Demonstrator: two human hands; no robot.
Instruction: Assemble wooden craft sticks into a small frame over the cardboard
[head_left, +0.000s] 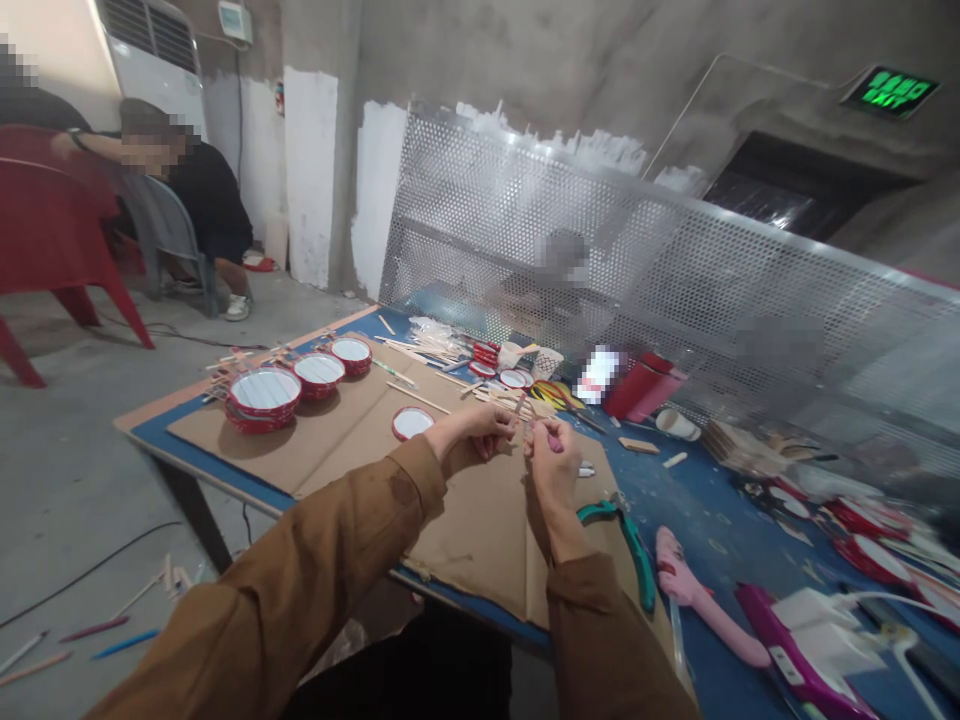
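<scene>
My left hand [491, 428] is closed in a pinch above the cardboard sheet [472, 540]. Something small and red shows under its fingers, too small to name. Close beside it, my right hand [553, 462] is closed around a small pinkish-purple thing [555, 442] whose kind I cannot make out. A thin stick shows between the two hands; which hand has it is unclear. Left of my hands lies a small white round disc with a red rim [412, 423]. Farther left stand several red-rimmed, drum-like rounds [264, 388] with white tops and wooden sticks.
Teal-handled pliers [637, 555], a pink glue gun [705, 595] and white plugs [825, 625] lie on the right. Wooden sticks, paper cups [677, 424], a lit phone [598, 376] and a red bottle [637, 388] line the back, before a perforated metal screen [510, 200]. A seated person [210, 190] is far left.
</scene>
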